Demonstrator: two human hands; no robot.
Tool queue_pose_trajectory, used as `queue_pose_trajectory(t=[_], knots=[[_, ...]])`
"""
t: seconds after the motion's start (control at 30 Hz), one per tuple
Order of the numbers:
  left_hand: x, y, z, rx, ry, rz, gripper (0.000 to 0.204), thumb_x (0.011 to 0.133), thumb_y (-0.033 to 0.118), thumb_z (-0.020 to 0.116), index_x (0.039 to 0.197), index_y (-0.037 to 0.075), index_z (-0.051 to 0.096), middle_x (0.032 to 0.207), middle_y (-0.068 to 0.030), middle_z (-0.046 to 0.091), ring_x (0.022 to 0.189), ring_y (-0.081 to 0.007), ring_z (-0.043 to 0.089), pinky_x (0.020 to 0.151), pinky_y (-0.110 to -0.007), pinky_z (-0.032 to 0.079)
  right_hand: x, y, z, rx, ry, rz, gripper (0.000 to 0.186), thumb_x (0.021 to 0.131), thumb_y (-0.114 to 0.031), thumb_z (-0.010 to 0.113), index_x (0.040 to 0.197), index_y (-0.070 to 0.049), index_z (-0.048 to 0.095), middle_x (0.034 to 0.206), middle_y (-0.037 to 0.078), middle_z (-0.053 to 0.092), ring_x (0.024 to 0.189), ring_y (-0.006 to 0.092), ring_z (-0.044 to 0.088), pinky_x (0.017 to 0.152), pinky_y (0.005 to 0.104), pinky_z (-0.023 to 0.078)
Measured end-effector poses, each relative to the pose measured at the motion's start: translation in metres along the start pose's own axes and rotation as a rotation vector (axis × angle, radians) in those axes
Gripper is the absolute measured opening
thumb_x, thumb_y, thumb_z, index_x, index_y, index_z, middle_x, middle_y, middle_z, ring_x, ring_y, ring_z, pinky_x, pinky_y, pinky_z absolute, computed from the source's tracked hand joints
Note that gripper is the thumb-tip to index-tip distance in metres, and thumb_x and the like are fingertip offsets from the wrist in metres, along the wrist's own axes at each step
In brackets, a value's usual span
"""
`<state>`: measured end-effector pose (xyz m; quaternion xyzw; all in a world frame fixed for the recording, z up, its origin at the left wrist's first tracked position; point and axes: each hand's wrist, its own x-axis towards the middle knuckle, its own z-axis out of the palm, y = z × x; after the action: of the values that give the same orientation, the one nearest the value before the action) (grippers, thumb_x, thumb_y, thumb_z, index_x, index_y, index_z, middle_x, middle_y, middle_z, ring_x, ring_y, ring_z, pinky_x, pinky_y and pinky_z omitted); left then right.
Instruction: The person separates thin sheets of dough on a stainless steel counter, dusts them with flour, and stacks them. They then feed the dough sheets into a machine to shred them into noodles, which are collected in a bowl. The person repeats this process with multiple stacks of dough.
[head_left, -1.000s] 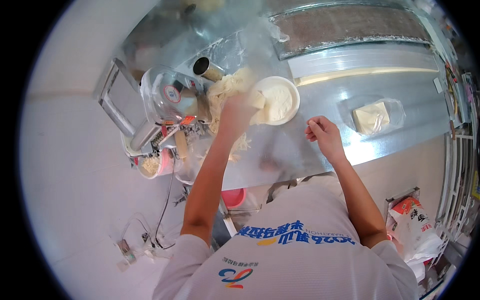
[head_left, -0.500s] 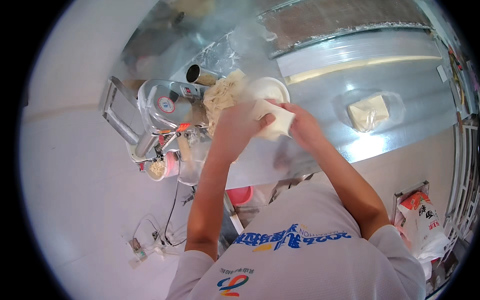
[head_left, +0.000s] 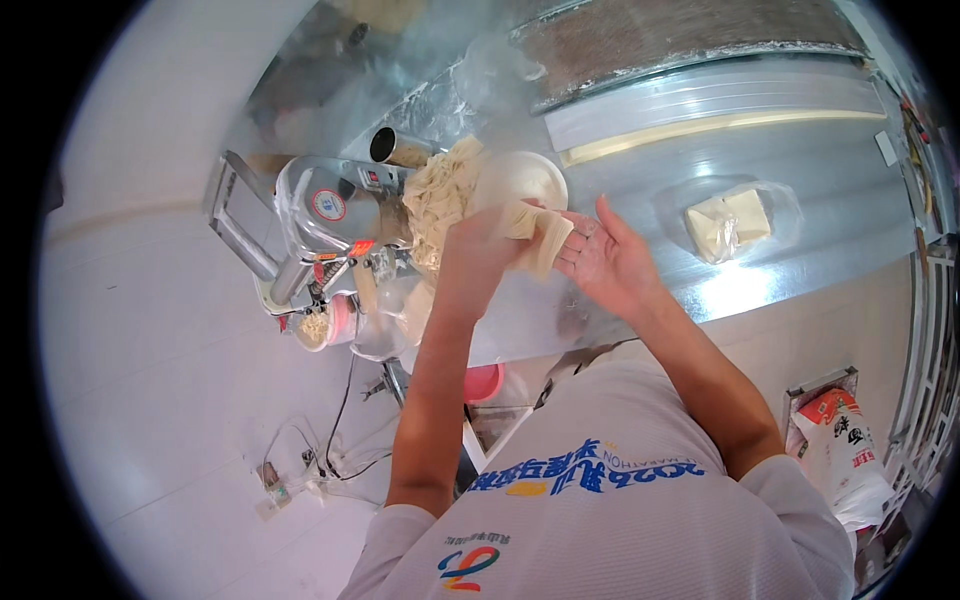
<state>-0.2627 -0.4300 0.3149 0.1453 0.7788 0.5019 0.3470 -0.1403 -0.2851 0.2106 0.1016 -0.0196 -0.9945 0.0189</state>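
Observation:
My left hand (head_left: 482, 246) grips a stack of pale, thin dough wrappers (head_left: 545, 240) by its left side. The wrappers' free edges fan apart toward the right. My right hand (head_left: 612, 262) is open beside the stack, palm up with thumb raised, its fingertips at or very near the wrappers' edge. Just behind the stack stands a white bowl (head_left: 560, 180), its contents hazy. Left of it lies a heap of loose, crumpled dough sheets (head_left: 437, 205). A cloudy smear over the picture partly hides my left fingers.
A shiny metal machine (head_left: 325, 215) stands on the left of the steel table (head_left: 640, 185), with a metal cylinder (head_left: 400, 148) behind. A plastic-wrapped pale block (head_left: 728, 225) lies on the right. Below are a red basin (head_left: 483, 383), wall cables (head_left: 335, 455) and a printed sack (head_left: 845, 455).
My right hand has let go of the wrappers and opened, palm up. The stack, earlier held between both hands, is now fanned at its right edge in my left hand.

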Motion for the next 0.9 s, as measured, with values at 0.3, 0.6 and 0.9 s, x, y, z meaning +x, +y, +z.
queue_pose_trajectory(t=[0.3,0.6,0.9], knots=[[-0.028,-0.015,-0.010,-0.707,-0.238,-0.002,0.049,0.102,0.013,0.070,0.145,-0.006,0.057,0.140,-0.0164,0.064,0.130,-0.0275,0.063,0.111,-0.042,0.053,-0.074,0.030,0.090,-0.686,0.223,-0.296,0.041,0.109,-0.018,0.060,0.142,0.005,0.056,0.129,0.012,0.066,0.122,0.0192,0.063,0.109,0.0359,0.049],[-0.052,-0.054,0.001,-1.100,-0.436,-0.025,0.052,0.108,0.027,0.065,0.150,-0.001,0.051,0.143,-0.0127,0.060,0.133,-0.0271,0.059,0.115,-0.045,0.049,-0.114,0.095,0.134,-1.148,0.243,-0.568,0.043,0.103,-0.004,0.068,0.144,-0.001,0.058,0.125,0.008,0.062,0.115,0.0161,0.063,0.105,0.0320,0.051],[-0.074,-0.044,0.012,-0.714,-0.320,0.020,0.049,0.107,0.017,0.064,0.149,-0.005,0.053,0.139,-0.0120,0.064,0.126,-0.0236,0.064,0.109,-0.041,0.051,-0.129,0.085,0.097,-0.816,0.370,-0.467,0.048,0.100,-0.019,0.077,0.138,0.002,0.057,0.121,0.008,0.066,0.113,0.0153,0.062,0.101,0.0316,0.051]])
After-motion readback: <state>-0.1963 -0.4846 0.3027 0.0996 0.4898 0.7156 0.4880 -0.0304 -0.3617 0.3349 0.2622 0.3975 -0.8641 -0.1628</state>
